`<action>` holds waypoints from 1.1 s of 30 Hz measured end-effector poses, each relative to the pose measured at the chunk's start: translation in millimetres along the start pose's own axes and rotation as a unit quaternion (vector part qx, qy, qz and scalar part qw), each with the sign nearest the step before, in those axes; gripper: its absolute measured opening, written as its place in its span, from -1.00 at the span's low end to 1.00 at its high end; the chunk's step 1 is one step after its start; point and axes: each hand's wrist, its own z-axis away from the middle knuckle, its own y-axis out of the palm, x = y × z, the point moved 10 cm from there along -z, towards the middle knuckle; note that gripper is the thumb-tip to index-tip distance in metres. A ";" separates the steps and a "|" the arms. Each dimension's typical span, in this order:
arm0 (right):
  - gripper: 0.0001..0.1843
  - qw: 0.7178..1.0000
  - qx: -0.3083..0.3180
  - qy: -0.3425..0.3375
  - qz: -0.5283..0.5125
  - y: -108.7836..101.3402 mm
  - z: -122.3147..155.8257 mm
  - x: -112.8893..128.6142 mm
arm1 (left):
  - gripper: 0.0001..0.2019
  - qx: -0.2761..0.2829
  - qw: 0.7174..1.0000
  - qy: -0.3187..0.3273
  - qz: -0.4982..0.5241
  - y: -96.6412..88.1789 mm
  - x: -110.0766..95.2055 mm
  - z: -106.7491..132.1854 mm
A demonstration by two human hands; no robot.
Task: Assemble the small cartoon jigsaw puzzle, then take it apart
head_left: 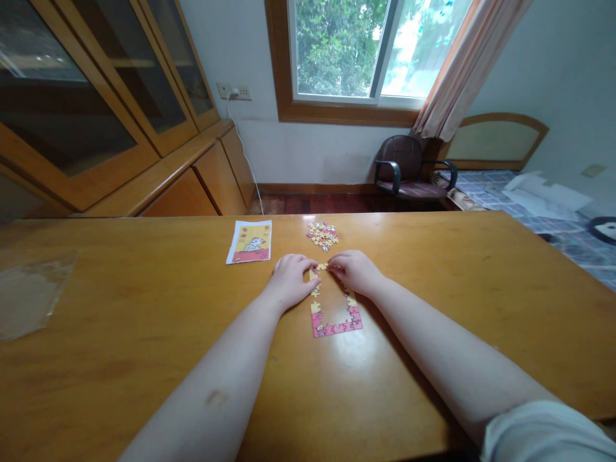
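A jigsaw puzzle border (pixel 337 329) lies on the desk, pink at the near end and yellow toward the far end, with bare wood inside it. My left hand (pixel 290 280) rests at its upper left side, thumb and fingers apart and touching the edge pieces. At the far right corner, my right hand (pixel 357 272) has its fingertips pinched together on a puzzle piece, which they mostly cover. Just beyond both hands is a pile of loose puzzle pieces (pixel 323 235), yellow, pink and white. A picture card (pixel 250 242) with a white animal on yellow and pink lies to the left.
The wooden desk (pixel 409 398) reaches across the view. A clear plastic bag (pixel 33 295) lies at its left. Beyond the far edge are a cabinet (pixel 187 186), an armchair (pixel 407 167) and a bed (pixel 481 183) at right. A white cord (pixel 245 151) hangs from the wall socket.
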 end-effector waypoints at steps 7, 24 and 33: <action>-0.82 0.999 -0.031 0.028 0.009 -14.5 2.4 -1.7 | -0.67 0.003 1.000 -0.006 0.003 -0.6 0.9 -0.9; -0.78 1.000 -0.018 0.021 0.014 -14.8 3.2 2.9 | -0.70 0.010 1.000 -0.001 0.013 0.4 -2.0 -0.3; -0.79 0.996 -0.013 0.079 0.038 -14.7 3.7 -8.4 | -0.69 0.010 1.000 0.001 0.015 0.9 -1.6 -0.3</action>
